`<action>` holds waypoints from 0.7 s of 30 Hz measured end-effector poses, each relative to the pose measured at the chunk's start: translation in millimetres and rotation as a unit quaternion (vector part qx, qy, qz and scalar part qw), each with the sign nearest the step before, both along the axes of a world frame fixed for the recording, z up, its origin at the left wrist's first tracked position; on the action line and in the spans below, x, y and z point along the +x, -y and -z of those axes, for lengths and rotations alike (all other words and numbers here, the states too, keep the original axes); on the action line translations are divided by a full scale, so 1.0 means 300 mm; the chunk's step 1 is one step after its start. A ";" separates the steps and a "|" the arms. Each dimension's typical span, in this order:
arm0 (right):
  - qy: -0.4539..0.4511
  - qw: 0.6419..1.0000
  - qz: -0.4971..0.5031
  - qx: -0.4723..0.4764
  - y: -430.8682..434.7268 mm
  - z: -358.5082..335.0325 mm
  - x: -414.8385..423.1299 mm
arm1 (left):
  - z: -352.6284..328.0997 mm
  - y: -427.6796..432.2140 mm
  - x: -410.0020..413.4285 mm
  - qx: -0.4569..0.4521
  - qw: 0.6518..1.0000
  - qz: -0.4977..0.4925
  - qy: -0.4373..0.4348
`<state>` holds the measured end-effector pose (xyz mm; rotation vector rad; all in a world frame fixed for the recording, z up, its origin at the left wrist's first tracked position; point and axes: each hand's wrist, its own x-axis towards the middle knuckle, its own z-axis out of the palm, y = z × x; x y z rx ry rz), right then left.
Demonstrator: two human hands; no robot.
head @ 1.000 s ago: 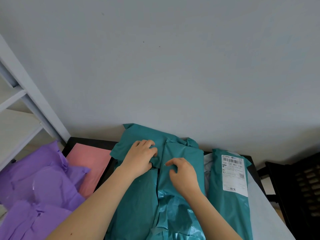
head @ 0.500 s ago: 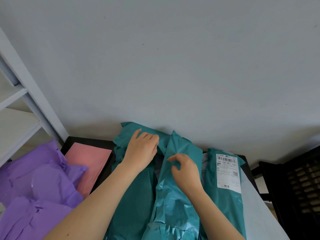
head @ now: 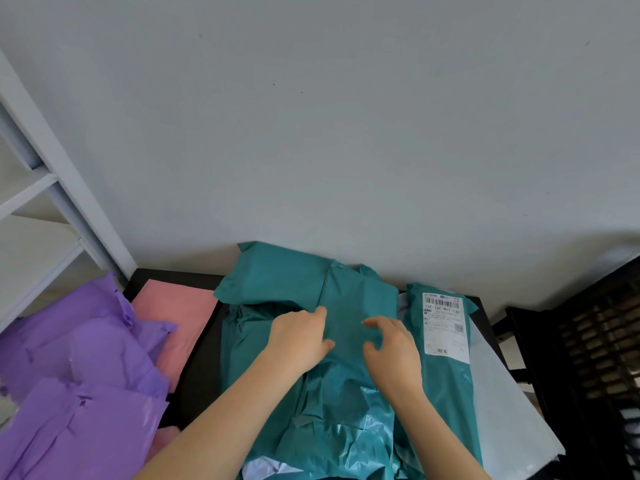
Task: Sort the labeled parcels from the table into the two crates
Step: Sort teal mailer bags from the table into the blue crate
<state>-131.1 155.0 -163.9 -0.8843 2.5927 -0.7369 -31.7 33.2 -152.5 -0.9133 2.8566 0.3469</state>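
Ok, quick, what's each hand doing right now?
Left hand: on the middle teal parcel; grip cannot be told.
Right hand: loosely curled over that parcel, holding nothing visible.

this looks like a small parcel-sorting room, more a mailroom than a home. plastic courier bags cover the dark table (head: 197, 375) in front of me: teal mailers (head: 277, 271), purple mailers (head: 86, 341) and a pink mailer (head: 180, 313). one teal bag carries a printed shipping label (head: 443, 327) with a barcode. white metal shelving (head: 52, 188) stands at my left, a black slatted crate (head: 595, 341) at my right, and a bare grey wall (head: 346, 133) behind.
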 end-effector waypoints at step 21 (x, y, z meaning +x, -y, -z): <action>0.165 0.985 0.003 -0.053 -0.137 -0.103 0.062 | -0.087 -0.107 -0.016 0.457 0.826 -0.199 -0.264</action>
